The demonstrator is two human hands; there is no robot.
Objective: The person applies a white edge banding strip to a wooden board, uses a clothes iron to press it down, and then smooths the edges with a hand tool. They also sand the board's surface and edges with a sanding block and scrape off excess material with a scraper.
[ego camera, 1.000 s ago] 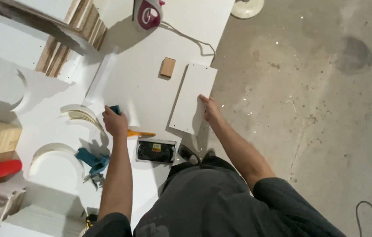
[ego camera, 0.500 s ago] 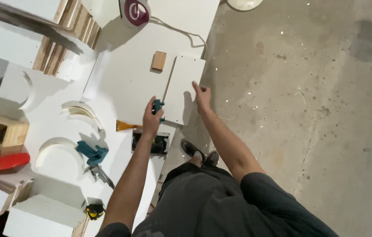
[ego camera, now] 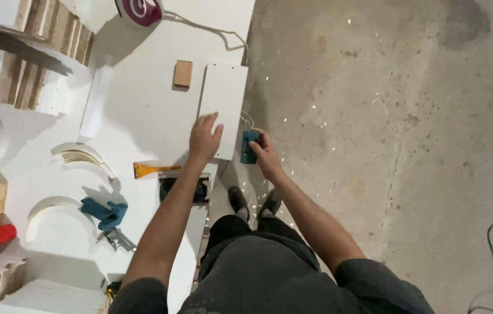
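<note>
A white rectangular panel (ego camera: pixel 223 93) lies at the right edge of the white workbench (ego camera: pixel 136 116). My left hand (ego camera: pixel 204 138) rests flat on the panel's near end, fingers spread, holding nothing. My right hand (ego camera: pixel 268 156) grips a small teal block (ego camera: pixel 250 146) and holds it against the panel's right edge, just off the bench side. My feet in dark shoes (ego camera: pixel 253 202) stand on the floor below.
On the bench are a small wooden block (ego camera: pixel 183 74), an orange-handled scraper (ego camera: pixel 154 170), a black boxy tool (ego camera: pixel 183 189), a blue clamp (ego camera: pixel 104 212), curved white cut-outs (ego camera: pixel 81 156), and a maroon round device (ego camera: pixel 139 10) with a cable. Concrete floor (ego camera: pixel 386 145) lies to the right.
The teal block passed from my left hand to my right hand and now sits at the panel's right edge. My left hand moved onto the panel.
</note>
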